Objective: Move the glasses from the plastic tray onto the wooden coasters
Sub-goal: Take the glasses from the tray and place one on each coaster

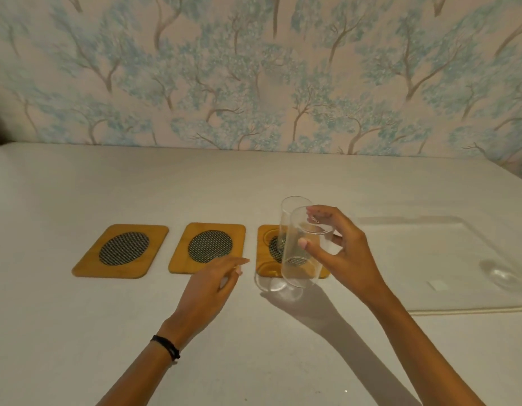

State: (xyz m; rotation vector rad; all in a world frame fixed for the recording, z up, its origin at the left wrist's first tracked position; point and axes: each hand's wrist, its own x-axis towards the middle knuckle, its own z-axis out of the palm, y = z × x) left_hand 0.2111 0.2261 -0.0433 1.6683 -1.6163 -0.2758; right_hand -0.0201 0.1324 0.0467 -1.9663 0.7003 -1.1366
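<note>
Three wooden coasters with dark mesh circles lie in a row: left coaster (120, 251), middle coaster (207, 247) and right coaster (265, 238). My right hand (341, 253) grips a clear glass (300, 259), tilted, over the right coaster's front edge. A second clear glass (290, 209) overlaps it just behind; whether the same hand holds it, I cannot tell. My left hand (212, 282) hovers with fingers apart at the middle coaster's front right corner, holding nothing. The clear plastic tray (415, 259) lies to the right, with another glass (505, 276) near its right end.
Everything rests on a white table (253, 347) that runs back to a wall with blue tree wallpaper (253, 83). A black band circles my left wrist (166, 347). The tray's front edge lies near my right forearm.
</note>
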